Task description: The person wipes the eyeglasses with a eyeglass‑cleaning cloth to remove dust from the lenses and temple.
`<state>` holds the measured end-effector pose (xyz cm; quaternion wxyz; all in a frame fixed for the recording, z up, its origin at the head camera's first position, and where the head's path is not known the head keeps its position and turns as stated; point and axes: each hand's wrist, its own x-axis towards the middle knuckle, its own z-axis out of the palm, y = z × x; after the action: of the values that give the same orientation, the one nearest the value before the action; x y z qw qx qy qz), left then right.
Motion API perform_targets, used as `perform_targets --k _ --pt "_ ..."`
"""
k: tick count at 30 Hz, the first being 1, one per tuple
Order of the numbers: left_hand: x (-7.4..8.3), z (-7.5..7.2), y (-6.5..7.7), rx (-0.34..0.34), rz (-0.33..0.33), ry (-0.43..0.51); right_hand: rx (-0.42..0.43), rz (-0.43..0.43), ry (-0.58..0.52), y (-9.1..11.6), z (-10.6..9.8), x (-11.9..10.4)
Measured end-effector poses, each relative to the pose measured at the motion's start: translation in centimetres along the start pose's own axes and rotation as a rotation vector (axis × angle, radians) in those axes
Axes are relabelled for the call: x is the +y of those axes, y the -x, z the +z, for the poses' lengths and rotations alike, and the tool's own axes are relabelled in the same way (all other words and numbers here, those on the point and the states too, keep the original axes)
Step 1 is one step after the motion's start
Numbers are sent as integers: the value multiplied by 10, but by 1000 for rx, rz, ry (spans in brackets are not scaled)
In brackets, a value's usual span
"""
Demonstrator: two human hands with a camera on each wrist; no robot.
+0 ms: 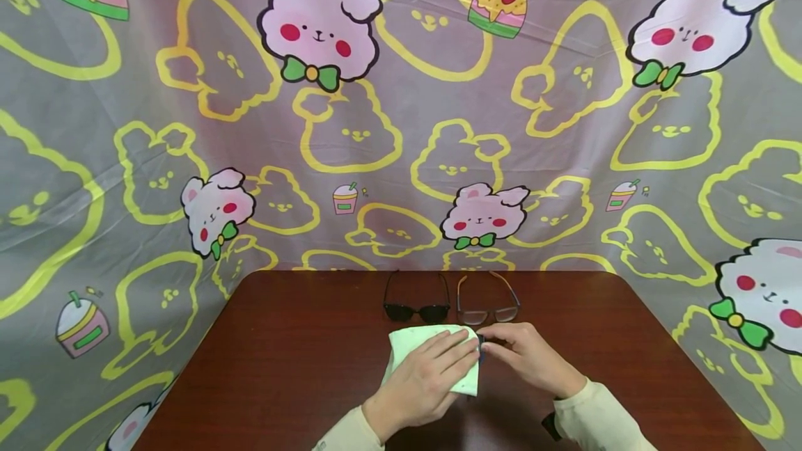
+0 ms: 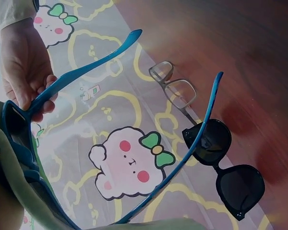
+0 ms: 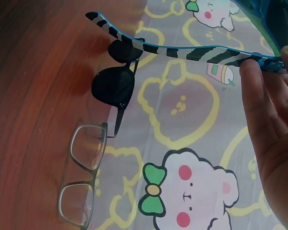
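A pair of blue-framed sunglasses is held up between the two hands, with both temples unfolded. My right hand pinches the frame near one hinge, thumb on one side and fingertips on the other. In the right wrist view the outer side of that temple shows black-and-white stripes. My left hand holds a pale green cloth over the front of the sunglasses, its fingers lying across the cloth. From the head view, the cloth and left hand hide most of the frame; the left thumb is out of sight.
Black sunglasses lie toward the table's far edge, temples unfolded. Right beside them are clear-lensed glasses, also unfolded. Both sit just beyond the hands on the reddish-brown table. A cartoon-printed curtain surrounds the table's back and sides.
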<state>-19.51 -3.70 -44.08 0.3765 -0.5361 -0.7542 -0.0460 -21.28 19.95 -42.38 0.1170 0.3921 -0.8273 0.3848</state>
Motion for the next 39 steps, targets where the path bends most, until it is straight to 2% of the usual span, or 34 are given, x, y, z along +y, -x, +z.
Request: perform_targets --k 12,14,17,21,24,39 --pt "-2 -3 1 -13 44 -14 19 9 11 1 2 3" --pt "-2 -4 1 -12 48 -10 17 18 10 1 1 0" --pt "-3 -5 3 -1 53 -10 16 16 -6 -3 -4 -16" --pt "-4 -6 5 15 57 -18 19 5 -36 -3 -3 -13" --pt "-5 -6 8 17 51 -21 15 22 -52 1 0 4" --pt "-10 -7 19 32 -20 -37 39 65 -11 4 -5 5"
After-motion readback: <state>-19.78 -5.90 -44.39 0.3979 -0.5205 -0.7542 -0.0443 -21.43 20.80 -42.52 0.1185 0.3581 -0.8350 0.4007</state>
